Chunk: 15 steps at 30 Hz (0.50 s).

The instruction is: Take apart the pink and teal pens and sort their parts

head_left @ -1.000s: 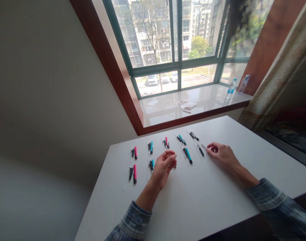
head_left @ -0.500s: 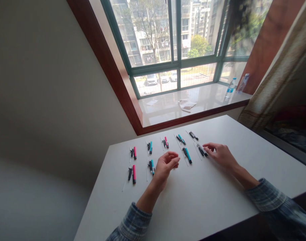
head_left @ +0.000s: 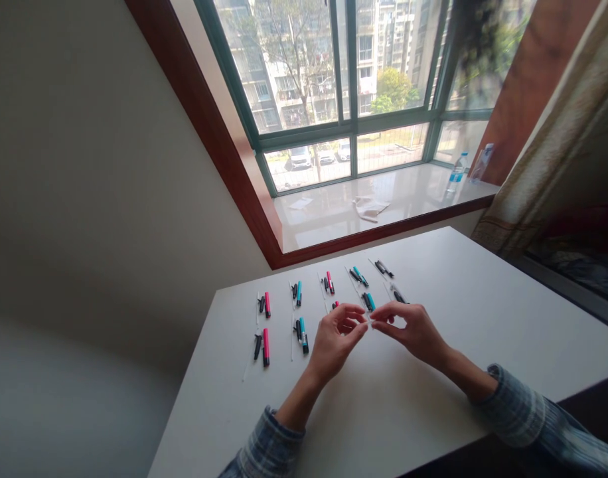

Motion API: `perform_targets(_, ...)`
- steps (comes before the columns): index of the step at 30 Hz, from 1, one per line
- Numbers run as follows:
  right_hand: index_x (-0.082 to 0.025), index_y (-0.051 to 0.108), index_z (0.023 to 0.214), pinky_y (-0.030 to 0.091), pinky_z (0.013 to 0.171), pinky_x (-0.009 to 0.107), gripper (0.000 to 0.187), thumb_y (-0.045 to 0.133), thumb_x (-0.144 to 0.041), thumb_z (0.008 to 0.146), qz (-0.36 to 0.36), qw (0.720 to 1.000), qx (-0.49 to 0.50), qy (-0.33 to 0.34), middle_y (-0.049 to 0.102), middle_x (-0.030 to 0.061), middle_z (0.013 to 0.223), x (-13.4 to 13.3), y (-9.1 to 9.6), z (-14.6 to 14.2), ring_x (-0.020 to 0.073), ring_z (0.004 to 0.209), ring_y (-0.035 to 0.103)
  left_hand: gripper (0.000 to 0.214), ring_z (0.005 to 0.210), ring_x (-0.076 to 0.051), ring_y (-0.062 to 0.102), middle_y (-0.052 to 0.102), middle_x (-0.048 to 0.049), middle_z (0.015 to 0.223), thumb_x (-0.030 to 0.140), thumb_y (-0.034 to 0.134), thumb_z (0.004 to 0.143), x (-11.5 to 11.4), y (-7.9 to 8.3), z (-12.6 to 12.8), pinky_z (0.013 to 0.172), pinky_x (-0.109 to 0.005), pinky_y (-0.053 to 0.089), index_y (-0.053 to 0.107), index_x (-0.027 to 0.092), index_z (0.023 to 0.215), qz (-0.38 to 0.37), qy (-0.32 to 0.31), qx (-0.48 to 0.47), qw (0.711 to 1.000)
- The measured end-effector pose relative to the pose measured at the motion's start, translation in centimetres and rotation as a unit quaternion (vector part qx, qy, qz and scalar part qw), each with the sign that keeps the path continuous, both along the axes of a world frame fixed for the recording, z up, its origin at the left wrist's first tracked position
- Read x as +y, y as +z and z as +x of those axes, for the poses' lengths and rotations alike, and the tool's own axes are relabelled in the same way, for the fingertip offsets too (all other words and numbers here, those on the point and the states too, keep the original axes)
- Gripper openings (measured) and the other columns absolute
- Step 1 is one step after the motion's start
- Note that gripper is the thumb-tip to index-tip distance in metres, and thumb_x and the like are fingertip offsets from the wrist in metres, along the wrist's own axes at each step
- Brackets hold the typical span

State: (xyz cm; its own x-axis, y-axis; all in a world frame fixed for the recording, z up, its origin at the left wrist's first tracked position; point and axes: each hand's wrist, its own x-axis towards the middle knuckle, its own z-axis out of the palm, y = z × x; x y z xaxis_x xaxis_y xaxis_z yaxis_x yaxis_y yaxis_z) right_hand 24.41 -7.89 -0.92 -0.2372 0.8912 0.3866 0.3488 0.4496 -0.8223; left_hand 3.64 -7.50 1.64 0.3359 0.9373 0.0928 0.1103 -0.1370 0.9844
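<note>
Two hands: the left hand [head_left: 335, 340] and right hand [head_left: 411, 332] meet over the middle of the white table [head_left: 448, 279], forearms angling in from the bottom corners of the view.
Hand state: both are half-closed with curled fingers, and their fingertips [head_left: 378, 325] almost touch; whether they grip something small between them is too small to tell.
Sleeves: a plaid left sleeve [head_left: 269, 455] and plaid right sleeve [head_left: 513, 406] lie at the lower edge of the view.
Nearest things: a teal marker [head_left: 370, 301] sits just beyond the fingertips, and a pink marker [head_left: 335, 305] is partly hidden behind the left hand.
Other markers: ten or so pink, teal and black markers and short black pieces stand in two loose rows, with a pink marker [head_left: 265, 346] at the near left.
Edges: the rows lie close to the table's left edge and far edge; the hands are well apart from both.
Room: white tabletop runs on right of the right hand.
Far side: a window sill [head_left: 383, 222] holds a folded cloth [head_left: 368, 209] and a water bottle [head_left: 456, 172].
</note>
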Motion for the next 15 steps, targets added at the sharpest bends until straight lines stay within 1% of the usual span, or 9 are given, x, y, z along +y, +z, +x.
perform_targets(3,-0.024,0.077,0.095,0.053,0.065,0.033,0.019,0.068,-0.04,0.095,0.002,1.0,-0.01,0.015,0.077,0.0042,0.085,-0.1,0.2,0.0,0.0201,0.071,0.067,0.028,0.083,-0.019,0.068,0.074,-0.0086,0.098,0.038,0.073,0.089,-0.2,0.0,0.1,0.077,-0.032,0.057,0.073,0.02,0.11,0.012,-0.001,0.014,1.0)
perform_targets(5,-0.024,0.077,0.094,0.052,0.066,0.032,0.019,0.068,-0.04,0.096,0.016,1.0,-0.025,0.002,0.077,0.0044,0.085,0.1,0.1,0.5,0.0202,0.073,0.067,0.032,0.083,-0.019,0.069,0.074,-0.0092,0.104,0.038,0.073,0.088,-0.2,-0.1,0.1,0.077,-0.032,0.057,0.072,0.021,0.115,0.015,0.015,0.026,0.999)
perform_targets(7,-0.024,0.077,0.093,0.051,0.068,0.033,0.02,0.067,-0.041,0.096,0.034,0.997,-0.047,-0.043,0.076,0.0051,0.086,0.6,-0.2,1.4,0.0213,0.076,0.067,0.035,0.083,-0.018,0.068,0.072,-0.0098,0.113,0.037,0.073,0.088,-0.1,-0.4,0.0,0.076,-0.031,0.056,0.07,0.022,0.12,0.017,0.033,0.036,0.999)
perform_targets(9,-0.024,0.077,0.093,0.051,0.069,0.034,0.023,0.065,-0.044,0.096,0.045,0.989,-0.069,-0.119,0.076,0.0057,0.087,1.4,-0.8,2.8,0.0223,0.078,0.067,0.033,0.082,-0.016,0.066,0.071,-0.0093,0.118,0.035,0.072,0.089,0.0,-0.5,-0.1,0.076,-0.03,0.055,0.07,0.022,0.119,0.024,0.042,0.043,0.998)
perform_targets(11,-0.024,0.077,0.09,0.049,0.07,0.035,0.027,0.066,-0.048,0.095,0.051,0.974,-0.106,-0.194,0.075,0.0046,0.083,2.2,-1.5,4.4,0.0219,0.072,0.065,0.028,0.081,-0.015,0.065,0.07,-0.0081,0.117,0.034,0.07,0.09,0.0,-0.6,-0.3,0.075,-0.029,0.055,0.071,0.021,0.116,0.034,0.041,0.048,0.997)
perform_targets(13,-0.024,0.077,0.088,0.048,0.071,0.035,0.028,0.066,-0.05,0.093,0.047,0.961,-0.144,-0.23,0.074,0.0036,0.081,2.9,-2.1,5.6,0.0219,0.071,0.064,0.025,0.082,-0.015,0.065,0.07,-0.0073,0.115,0.032,0.068,0.091,-0.1,-0.6,-0.5,0.076,-0.029,0.055,0.072,0.022,0.114,0.043,0.035,0.052,0.997)
perform_targets(15,-0.025,0.077,0.087,0.047,0.071,0.034,0.028,0.066,-0.05,0.093,0.043,0.955,-0.169,-0.238,0.073,0.0028,0.08,3.2,-2.5,6.3,0.0218,0.072,0.064,0.023,0.083,-0.015,0.065,0.07,-0.0069,0.116,0.031,0.066,0.092,-0.2,-0.5,-0.6,0.076,-0.029,0.055,0.072,0.022,0.113,0.052,0.032,0.055,0.997)
